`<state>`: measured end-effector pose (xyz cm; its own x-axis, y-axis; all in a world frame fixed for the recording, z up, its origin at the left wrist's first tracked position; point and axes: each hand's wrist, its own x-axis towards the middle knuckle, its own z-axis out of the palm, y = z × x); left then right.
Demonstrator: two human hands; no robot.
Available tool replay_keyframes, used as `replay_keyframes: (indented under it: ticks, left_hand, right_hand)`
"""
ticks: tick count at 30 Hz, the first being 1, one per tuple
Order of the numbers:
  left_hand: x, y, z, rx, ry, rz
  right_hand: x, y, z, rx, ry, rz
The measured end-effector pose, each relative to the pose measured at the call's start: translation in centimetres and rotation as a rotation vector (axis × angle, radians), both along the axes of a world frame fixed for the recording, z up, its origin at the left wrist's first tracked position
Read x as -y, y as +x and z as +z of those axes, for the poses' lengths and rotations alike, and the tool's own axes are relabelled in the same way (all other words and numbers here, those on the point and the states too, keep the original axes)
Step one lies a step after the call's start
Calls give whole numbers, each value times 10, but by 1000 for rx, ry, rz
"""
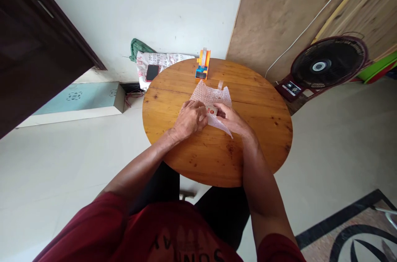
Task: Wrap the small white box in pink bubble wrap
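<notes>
A sheet of clear bubble wrap (211, 95) lies in the middle of the round wooden table (263, 129). A small white item with a red mark (212, 110) sits on the wrap between my hands. My left hand (190, 118) rests with curled fingers on the left edge of the wrap, touching the small item. My right hand (232, 119) pinches the wrap and the item from the right side. A strip of clear tape (220, 85) sticks up from the wrap's far edge.
An orange and blue tape dispenser (202, 64) stands at the table's far edge. Behind the table lie a printed white bag (166, 62) with a black phone (152, 72) on it. A black floor fan (325, 65) stands at the right, a patterned mat (356, 233) at the lower right.
</notes>
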<state>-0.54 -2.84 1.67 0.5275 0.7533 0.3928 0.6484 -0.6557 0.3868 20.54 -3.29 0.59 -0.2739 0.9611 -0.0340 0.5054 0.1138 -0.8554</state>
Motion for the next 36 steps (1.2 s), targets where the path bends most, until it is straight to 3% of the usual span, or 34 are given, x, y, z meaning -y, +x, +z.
replay_keyframes:
  ticks: [6, 10, 16, 24, 36]
  left_hand:
    - [-31, 16, -16, 147, -227, 59]
    - [-33, 18, -26, 348, -372, 67]
    - [-32, 18, -25, 574, -589, 53]
    - [-32, 16, -27, 647, -630, 38]
    - [-29, 15, -26, 680, -703, -7]
  right_hand:
    - [3, 12, 14, -126, 7, -90]
    - [5, 12, 19, -191, 7, -129]
    - [3, 4, 13, -26, 67, -183]
    - [-7, -6, -2, -25, 225, -315]
    - [-9, -8, -7, -61, 172, -329]
